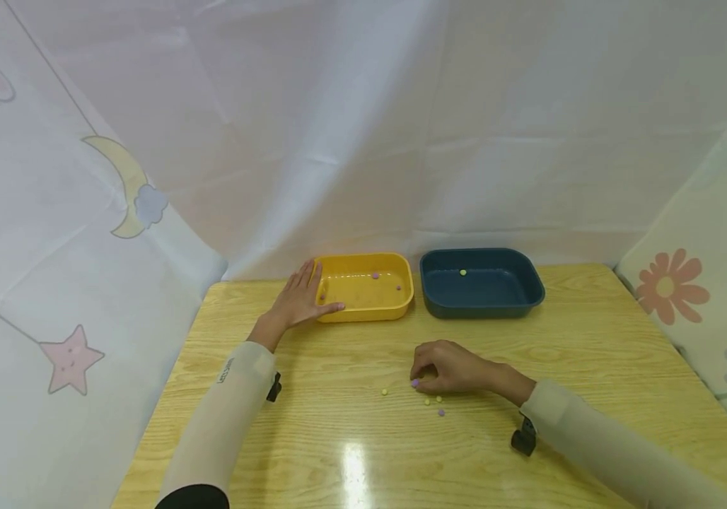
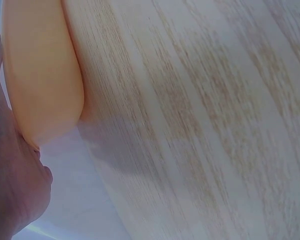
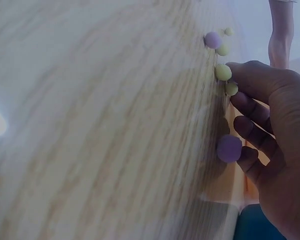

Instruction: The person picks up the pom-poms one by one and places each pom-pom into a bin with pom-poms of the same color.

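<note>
My left hand [image 1: 300, 300] rests on the left end of a yellow plastic bin [image 1: 363, 314], fingers stretched along its side and thumb over the front rim. In the left wrist view the hand [image 2: 17, 195] lies beside the bin's wall [image 2: 45, 65]. My right hand [image 1: 449, 367] is low over the table, thumb and forefinger pinching a small purple ball [image 1: 414, 382]. Loose yellow balls [image 1: 427, 402] and a purple ball [image 1: 441, 412] lie just in front of that hand. From the right wrist, another purple ball [image 3: 229, 148] shows close by the curled fingers.
A dark blue bin [image 1: 481, 311] stands right of the yellow one, with one yellow ball [image 1: 462, 272] in it. Several purple balls [image 1: 375, 276] lie in the yellow bin. Behind both bins hangs a white cloth [image 1: 363, 141] at the wooden table's [image 1: 312, 424] back edge.
</note>
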The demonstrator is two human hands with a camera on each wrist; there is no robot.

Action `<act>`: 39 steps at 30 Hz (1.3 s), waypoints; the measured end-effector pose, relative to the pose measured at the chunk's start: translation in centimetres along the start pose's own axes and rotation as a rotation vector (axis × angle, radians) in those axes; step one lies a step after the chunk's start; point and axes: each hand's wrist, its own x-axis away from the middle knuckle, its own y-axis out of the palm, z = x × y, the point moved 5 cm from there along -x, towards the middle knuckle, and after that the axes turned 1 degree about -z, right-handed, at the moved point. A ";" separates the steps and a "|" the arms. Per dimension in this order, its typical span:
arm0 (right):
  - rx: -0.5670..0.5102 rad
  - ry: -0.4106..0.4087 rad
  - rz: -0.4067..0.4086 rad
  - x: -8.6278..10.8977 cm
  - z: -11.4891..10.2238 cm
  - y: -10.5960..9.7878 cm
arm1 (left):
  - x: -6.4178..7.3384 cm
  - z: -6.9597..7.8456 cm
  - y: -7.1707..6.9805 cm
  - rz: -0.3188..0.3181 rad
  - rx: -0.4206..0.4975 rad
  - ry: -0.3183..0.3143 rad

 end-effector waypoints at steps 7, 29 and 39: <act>-0.013 0.010 0.005 0.1 0.0 -0.1 | 0.0 -0.1 0.2 0.005 0.004 -0.002; 0.046 -0.027 0.143 -2.0 -0.6 -4.6 | 0.0 0.0 0.3 0.021 0.019 0.003; 0.119 0.017 0.244 -3.9 0.0 -7.5 | 0.2 0.0 0.2 0.021 0.020 0.006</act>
